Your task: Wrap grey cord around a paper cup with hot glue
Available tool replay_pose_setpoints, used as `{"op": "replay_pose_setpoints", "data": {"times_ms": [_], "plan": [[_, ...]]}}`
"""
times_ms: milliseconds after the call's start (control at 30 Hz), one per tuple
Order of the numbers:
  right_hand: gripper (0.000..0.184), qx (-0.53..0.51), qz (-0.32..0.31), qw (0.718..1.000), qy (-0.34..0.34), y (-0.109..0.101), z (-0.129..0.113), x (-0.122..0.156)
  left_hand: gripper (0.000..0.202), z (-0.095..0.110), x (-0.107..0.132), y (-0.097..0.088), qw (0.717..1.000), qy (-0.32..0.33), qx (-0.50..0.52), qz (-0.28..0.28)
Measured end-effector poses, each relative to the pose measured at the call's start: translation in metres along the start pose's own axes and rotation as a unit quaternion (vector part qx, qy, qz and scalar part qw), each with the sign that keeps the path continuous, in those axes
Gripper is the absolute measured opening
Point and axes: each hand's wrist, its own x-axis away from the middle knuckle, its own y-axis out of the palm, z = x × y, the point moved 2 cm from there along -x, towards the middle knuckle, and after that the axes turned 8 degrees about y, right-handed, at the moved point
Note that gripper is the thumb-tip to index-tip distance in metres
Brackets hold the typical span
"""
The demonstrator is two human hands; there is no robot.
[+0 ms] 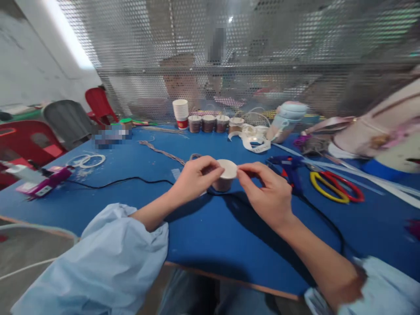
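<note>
A small cup (224,186) with brownish sides and a flat white round top (227,168) stands on the blue table between my hands. My left hand (201,175) is closed, its thumb and fingers pinching at the left edge of the white top. On the opposite side, my right hand (265,188) pinches at the right edge with thumb and forefinger. Whether the white top is a separate disc or part of the cup I cannot tell. Just right of my right hand lies a blue glue gun (290,168). Twisted brown cord (160,151) lies behind my left hand.
Several brown-sided cups (208,124) stand in a row at the back beside a stack of paper cups (180,113). White strips (254,138) and a bottle (287,120) are nearby. Scissors (336,186) lie right. A black cable (124,180) runs from a purple power strip (44,181).
</note>
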Motion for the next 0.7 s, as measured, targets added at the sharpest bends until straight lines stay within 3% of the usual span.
{"op": "replay_pose_setpoints", "data": {"times_ms": [167,367,567,700], "plan": [[0.011,-0.058,-0.005,0.998,0.027,0.003,0.003,-0.001,0.016,-0.002,-0.004,0.0,1.0,-0.003,-0.025,0.008],[0.018,-0.068,-0.064,0.995,0.037,0.005,0.007,-0.004,0.016,-0.006,-0.004,0.001,1.0,0.004,-0.028,0.01],[0.079,0.001,-0.138,0.985,0.103,0.02,0.021,-0.004,0.019,-0.018,-0.001,-0.003,0.994,-0.087,0.055,0.024],[0.08,-0.035,-0.187,0.968,0.165,0.032,0.033,-0.002,0.021,-0.022,0.0,-0.002,0.985,-0.126,0.113,0.043]]}}
